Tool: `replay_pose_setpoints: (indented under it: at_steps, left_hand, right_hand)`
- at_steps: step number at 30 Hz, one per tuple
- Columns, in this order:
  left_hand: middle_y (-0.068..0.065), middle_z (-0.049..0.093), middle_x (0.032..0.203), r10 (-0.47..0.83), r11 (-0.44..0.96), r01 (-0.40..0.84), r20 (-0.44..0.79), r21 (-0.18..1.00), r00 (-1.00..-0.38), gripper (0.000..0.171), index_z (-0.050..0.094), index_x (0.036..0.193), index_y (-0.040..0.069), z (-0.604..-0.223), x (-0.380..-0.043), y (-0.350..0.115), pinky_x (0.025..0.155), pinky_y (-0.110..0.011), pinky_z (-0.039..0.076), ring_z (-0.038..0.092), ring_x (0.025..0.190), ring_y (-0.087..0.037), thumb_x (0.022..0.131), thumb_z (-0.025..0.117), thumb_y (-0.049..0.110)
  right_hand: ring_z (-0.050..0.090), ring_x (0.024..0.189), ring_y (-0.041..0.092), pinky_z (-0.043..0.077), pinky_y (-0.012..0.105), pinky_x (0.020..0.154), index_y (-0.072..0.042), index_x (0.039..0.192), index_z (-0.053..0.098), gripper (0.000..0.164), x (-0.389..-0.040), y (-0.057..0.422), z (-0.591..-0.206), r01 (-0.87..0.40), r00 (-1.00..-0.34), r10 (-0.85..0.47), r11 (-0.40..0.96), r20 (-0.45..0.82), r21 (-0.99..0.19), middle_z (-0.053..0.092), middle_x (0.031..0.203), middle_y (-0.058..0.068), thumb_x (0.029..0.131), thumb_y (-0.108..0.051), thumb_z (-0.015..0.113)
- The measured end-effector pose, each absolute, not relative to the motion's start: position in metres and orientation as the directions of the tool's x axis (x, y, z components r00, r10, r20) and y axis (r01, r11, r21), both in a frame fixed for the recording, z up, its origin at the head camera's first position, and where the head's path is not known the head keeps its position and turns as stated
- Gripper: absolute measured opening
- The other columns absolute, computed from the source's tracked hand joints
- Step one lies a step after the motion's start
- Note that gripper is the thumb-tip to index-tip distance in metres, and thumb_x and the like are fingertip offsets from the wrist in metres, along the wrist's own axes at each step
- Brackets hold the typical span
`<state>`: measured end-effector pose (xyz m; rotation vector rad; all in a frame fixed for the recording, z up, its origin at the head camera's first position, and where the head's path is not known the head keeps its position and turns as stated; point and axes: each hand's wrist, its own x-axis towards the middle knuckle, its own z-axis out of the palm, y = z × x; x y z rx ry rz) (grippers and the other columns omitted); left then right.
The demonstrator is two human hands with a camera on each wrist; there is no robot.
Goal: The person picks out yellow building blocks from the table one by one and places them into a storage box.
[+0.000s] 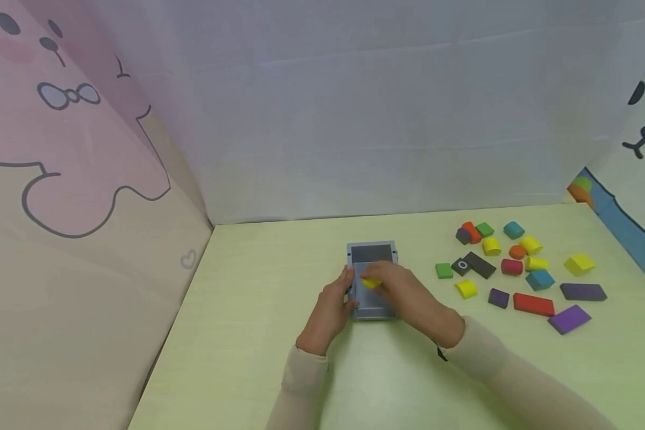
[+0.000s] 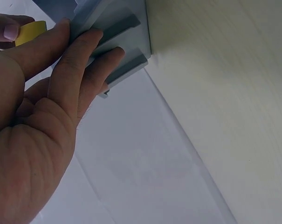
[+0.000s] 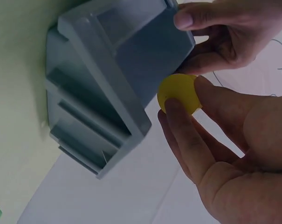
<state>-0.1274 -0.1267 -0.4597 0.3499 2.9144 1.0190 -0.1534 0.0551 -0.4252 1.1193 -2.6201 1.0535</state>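
Observation:
A grey plastic bin [image 1: 373, 312] stands on the table in front of the person. The left hand [image 1: 329, 303] holds its left side, with fingers laid along the outer wall in the left wrist view and the thumb over the edge in the right wrist view. Above the bin's opening, the right hand [image 1: 411, 295] pinches a yellow cylinder block [image 3: 174, 91] between thumb and fingers. The block's round face shows in the right wrist view. Ledges run along the bin's outer side [image 3: 85, 119]. Part of its interior is hidden behind the right hand in the head view.
Several coloured blocks lie on the table to the right, among them a red bar [image 1: 534, 304], a purple bar [image 1: 570, 319], a blue block [image 1: 540, 279] and a green block [image 1: 444, 270]. A white curtain [image 1: 387, 131] stands behind the table [image 1: 247, 334].

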Motion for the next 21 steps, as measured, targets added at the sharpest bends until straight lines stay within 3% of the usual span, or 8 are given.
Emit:
replay_pose_setpoints:
  at_steps: [8, 21]
  left_hand:
    - [-0.009, 0.033, 0.141, 0.227, 0.758, 0.209, 0.051, 0.618, -0.973, 0.071, 0.026, 0.141, 0.006, -0.462, -0.128, -0.127, 0.095, -0.034, 0.042, 0.040, 0.118, -0.016, 0.082, 0.066, 0.007]
    - [-0.008, 0.027, 0.145, 0.223, 0.758, 0.207, 0.052, 0.619, -0.973, 0.067, 0.029, 0.140, 0.007, -0.461, -0.126, -0.127, 0.097, -0.039, 0.040, 0.037, 0.121, -0.021, 0.083, 0.065, 0.008]
  right_hand:
    - [0.053, 0.098, 0.021, 0.049, 0.042, 0.085, -0.003, 0.102, 0.061, 0.034, -0.151, 0.050, -0.437, -0.703, -0.694, -0.613, 0.462, 0.378, -0.541, 0.061, 0.102, 0.007, 0.072, 0.012, 0.067]
    - [0.054, 0.095, 0.014, 0.049, 0.036, 0.085, -0.007, 0.103, 0.064, 0.032, -0.154, 0.043, -0.451, -0.657, -0.710, -0.667, 0.512, 0.226, -0.553, 0.063, 0.101, 0.002, 0.075, 0.007, 0.067]
